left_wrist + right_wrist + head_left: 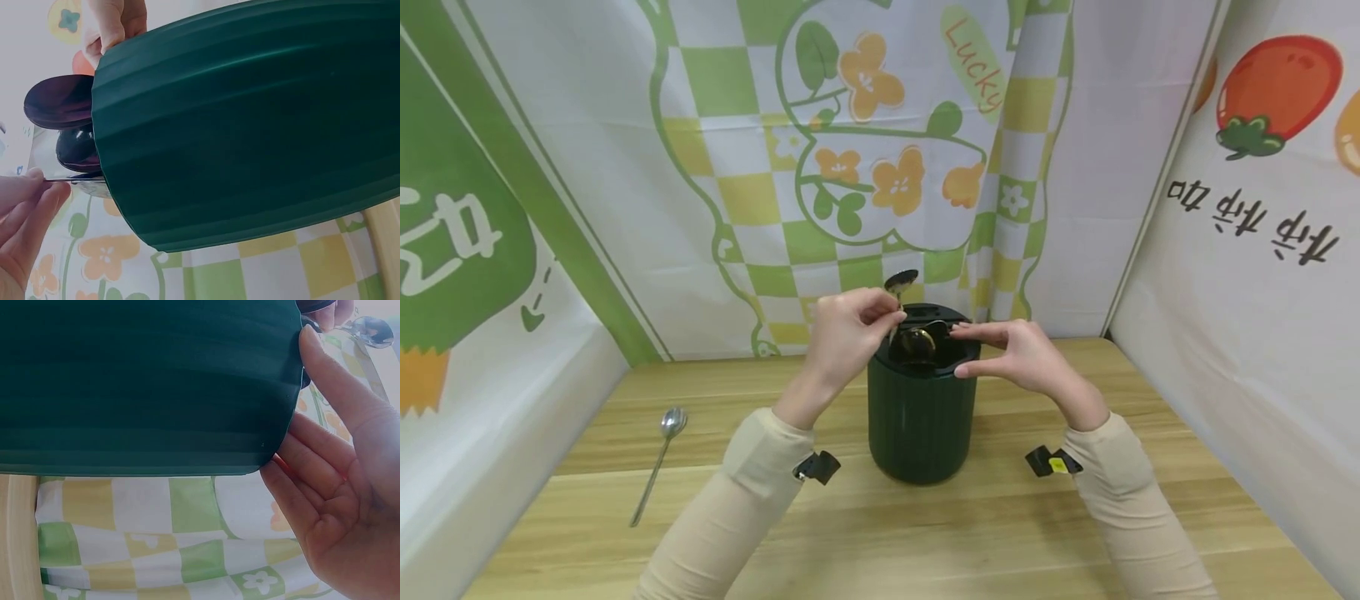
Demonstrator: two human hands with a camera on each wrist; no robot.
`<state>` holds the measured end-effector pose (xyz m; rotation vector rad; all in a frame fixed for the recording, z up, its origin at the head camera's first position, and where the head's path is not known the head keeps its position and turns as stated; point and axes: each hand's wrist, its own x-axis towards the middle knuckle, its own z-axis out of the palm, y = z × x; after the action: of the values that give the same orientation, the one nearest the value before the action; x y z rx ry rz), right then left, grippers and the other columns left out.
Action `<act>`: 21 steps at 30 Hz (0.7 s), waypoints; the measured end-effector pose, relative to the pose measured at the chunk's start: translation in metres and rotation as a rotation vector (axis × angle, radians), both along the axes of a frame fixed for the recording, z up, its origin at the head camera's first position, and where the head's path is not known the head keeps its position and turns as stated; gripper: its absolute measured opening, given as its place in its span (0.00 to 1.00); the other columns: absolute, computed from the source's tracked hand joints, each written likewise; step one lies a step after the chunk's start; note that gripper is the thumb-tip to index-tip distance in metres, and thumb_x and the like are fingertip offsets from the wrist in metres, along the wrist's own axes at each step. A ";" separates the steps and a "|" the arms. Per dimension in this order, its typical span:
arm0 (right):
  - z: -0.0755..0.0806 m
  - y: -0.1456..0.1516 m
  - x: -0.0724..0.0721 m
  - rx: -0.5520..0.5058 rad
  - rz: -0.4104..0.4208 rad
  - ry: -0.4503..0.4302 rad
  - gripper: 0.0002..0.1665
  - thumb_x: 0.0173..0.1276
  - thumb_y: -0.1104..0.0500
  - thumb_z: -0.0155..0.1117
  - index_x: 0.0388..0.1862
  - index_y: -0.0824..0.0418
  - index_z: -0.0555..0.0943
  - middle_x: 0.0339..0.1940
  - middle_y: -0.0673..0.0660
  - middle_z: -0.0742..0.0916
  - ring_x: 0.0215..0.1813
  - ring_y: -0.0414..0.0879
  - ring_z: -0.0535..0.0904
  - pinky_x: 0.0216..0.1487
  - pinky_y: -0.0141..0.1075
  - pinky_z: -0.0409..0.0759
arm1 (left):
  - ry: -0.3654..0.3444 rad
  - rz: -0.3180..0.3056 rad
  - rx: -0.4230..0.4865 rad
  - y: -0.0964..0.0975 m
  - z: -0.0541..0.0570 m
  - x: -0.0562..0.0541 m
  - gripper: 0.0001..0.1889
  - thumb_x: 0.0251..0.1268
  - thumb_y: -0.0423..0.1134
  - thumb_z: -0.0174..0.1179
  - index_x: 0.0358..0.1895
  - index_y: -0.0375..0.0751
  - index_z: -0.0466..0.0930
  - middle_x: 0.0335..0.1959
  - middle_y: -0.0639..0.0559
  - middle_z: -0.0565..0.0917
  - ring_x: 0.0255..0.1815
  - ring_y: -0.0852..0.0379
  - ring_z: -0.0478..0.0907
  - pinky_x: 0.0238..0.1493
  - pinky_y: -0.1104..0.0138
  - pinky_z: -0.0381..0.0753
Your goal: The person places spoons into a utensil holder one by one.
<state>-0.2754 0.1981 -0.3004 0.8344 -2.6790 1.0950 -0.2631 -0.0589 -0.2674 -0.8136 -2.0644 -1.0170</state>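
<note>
A dark green ribbed utensil holder (921,425) with a black rim stands upright on the table. Two dark, shiny spoons (59,101) poke out of its top, bowls up. My left hand (850,329) pinches a metal spoon (901,281) by its thin handle above the opening, the bowl showing over the fingers. How far down that handle reaches is hidden. On the right side, my right hand (1026,358) touches the holder's rim with thumb and fairly straight fingers spread apart. Its fingers (312,453) lie partly behind the holder in the right wrist view.
Another silver spoon (673,422) lies on the wooden table (1000,542) at the left, bowl toward the back. A patterned cloth (745,200) hangs close behind the holder, with printed side walls left and right.
</note>
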 end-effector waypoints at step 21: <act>0.000 0.000 0.000 0.006 0.003 0.000 0.33 0.50 0.41 0.73 0.57 0.47 0.80 0.60 0.46 0.81 0.63 0.44 0.75 0.59 0.44 0.76 | -0.005 0.101 -0.181 -0.004 0.008 -0.008 0.03 0.52 0.38 0.71 0.25 0.44 0.88 0.25 0.53 0.86 0.24 0.61 0.83 0.29 0.69 0.81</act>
<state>-0.2755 0.1981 -0.3003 0.8396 -2.6829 1.0878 -0.2712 -0.0628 -0.2598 -0.7877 -2.2018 -0.7875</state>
